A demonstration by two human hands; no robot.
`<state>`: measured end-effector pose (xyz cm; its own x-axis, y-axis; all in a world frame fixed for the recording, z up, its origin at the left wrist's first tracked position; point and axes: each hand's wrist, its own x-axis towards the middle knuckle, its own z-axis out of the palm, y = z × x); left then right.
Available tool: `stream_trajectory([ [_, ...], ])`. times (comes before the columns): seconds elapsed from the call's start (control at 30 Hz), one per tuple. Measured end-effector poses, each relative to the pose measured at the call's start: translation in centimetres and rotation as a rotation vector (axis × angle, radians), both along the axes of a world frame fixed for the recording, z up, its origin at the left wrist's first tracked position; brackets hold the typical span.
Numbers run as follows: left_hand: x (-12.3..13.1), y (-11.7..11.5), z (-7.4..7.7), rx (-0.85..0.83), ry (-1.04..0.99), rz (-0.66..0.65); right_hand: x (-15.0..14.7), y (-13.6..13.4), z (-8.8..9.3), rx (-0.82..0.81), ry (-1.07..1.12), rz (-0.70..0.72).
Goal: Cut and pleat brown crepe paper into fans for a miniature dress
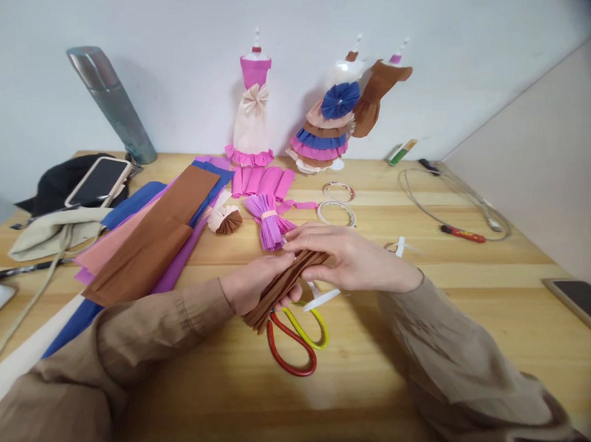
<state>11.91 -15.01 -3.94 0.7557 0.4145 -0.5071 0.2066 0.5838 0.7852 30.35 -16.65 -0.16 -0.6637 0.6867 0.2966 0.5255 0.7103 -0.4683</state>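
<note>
1. The brown paper (272,292) is folded into narrow pleats, a slim slanting bundle (its lower end fans slightly), held over the scissors (298,329).
2. The left hand (252,285) grips it from beneath; the right hand (353,261) closes over its upper end.
3. The surface (435,372) is pale, striped wood.
4. Behind it rises a plain whitish wall (173,28), a flask (121,105) before it.

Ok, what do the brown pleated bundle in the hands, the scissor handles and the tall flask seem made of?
Brown pleated bundle: probably matte crepe paper, judging by its thin, dull folds; fabric is possible. 
Scissor handles: likely smooth plastic, perhaps coated metal, given their even red and yellow colour. 
Flask: likely metal, with a shiny cap and a duller grey-green body.
</note>
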Motion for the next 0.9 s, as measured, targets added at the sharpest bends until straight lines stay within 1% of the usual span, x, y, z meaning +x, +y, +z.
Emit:
stream_trajectory([
  [0.2, -0.1, 0.2, 0.0, -0.069, -0.04, -0.024, 0.3, 0.1, -0.3, -0.027, 0.019, -0.024],
  [0.4, -0.7, 1.0, -0.4, -0.023, -0.187, -0.045, 1.1, 0.3, -0.6, -0.084, 0.049, -0.071],
  [0.47, -0.9, 1.2, -0.4, -0.039, -0.204, -0.057, 1.1, 0.4, -0.5, -0.095, 0.071, -0.085],
  [0.53, -1.0, 1.2, -0.4, -0.068, -0.208, -0.043, 1.1, 0.3, -0.2, -0.076, 0.098, -0.096],
  [0.6, -0.9, 1.2, -0.4, -0.098, -0.22, 0.0, 1.0, 0.3, 0.0, -0.044, 0.136, -0.122],
  [0.67, -0.7, 1.0, -0.1, -0.107, -0.255, 0.081, 0.9, 0.2, 0.2, -0.031, 0.209, -0.207],
  [0.77, -0.4, 0.6, 0.5, -0.109, -0.321, 0.219, 0.7, 0.0, 0.2, -0.062, 0.381, -0.459],
  [0.83, -0.2, 0.5, 0.9, -0.11, -0.36, 0.294, 0.5, 0.0, 0.1, -0.121, 0.486, -0.614],
  [0.9, -0.1, 0.3, 1.1, -0.101, -0.404, 0.351, 0.4, 0.0, 0.0, -0.215, 0.564, -0.705],
])
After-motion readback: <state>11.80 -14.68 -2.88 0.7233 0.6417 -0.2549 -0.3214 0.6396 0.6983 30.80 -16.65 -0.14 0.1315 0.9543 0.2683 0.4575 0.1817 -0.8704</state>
